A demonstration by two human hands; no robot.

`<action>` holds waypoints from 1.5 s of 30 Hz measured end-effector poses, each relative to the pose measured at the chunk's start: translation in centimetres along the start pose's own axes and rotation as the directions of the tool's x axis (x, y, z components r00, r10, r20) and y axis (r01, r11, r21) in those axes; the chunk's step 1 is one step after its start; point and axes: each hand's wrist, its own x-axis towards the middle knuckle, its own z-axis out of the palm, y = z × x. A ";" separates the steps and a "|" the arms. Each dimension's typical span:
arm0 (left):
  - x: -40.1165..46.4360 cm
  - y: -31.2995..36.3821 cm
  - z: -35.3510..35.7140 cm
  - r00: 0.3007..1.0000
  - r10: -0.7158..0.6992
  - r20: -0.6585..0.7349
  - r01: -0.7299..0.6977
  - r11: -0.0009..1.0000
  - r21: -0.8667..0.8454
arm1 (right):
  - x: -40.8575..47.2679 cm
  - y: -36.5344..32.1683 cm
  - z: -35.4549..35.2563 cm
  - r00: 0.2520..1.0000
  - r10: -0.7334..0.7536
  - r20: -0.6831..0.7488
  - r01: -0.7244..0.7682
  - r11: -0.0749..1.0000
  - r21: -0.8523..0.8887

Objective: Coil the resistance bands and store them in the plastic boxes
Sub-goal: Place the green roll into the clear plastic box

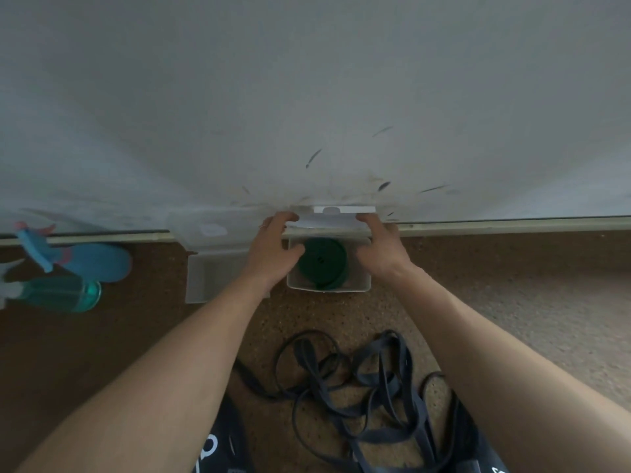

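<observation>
A scuffed white wall [307,97] fills the upper view, with speckled brown carpet [478,285] below it. On the carpet nearest the person lies a loose tangle of dark grey resistance bands [368,397], uncoiled; these look limp and rubbery, likely to spring open, so each is best taken at one end and rolled flat on itself. Against the wall stand two translucent plastic boxes: an open one at left [205,278] and the right box [362,285], which holds a green coiled band [322,262] standing on edge. Its hinged lid [327,220] leans back toward the wall. The left hand [273,247] and right hand [380,249] each curl fingers over a lid corner, thumbs toward the coil. The lid seems thin, light and flexible, so holding both corners suits closing it evenly.
</observation>
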 end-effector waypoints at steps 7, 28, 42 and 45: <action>0.1 -0.7 0.1 0.989 -0.047 0.143 0.045 0.999 0.017 | 0.8 1.4 1.0 0.995 0.041 0.091 -0.049 0.995 0.090; -0.5 -1.9 2.8 0.904 -0.256 0.343 0.104 0.909 0.404 | 0.9 3.6 3.5 0.971 0.134 0.198 -0.150 0.986 0.066; -0.2 -2.3 3.1 0.950 -0.208 0.233 0.096 0.905 0.413 | -0.5 3.8 3.8 0.999 0.031 -0.022 -0.032 0.998 -0.053; -1.0 -2.0 3.0 0.984 -0.125 0.127 0.050 0.879 0.475 | -2.1 4.4 4.1 0.983 -0.090 -0.161 0.064 0.985 -0.158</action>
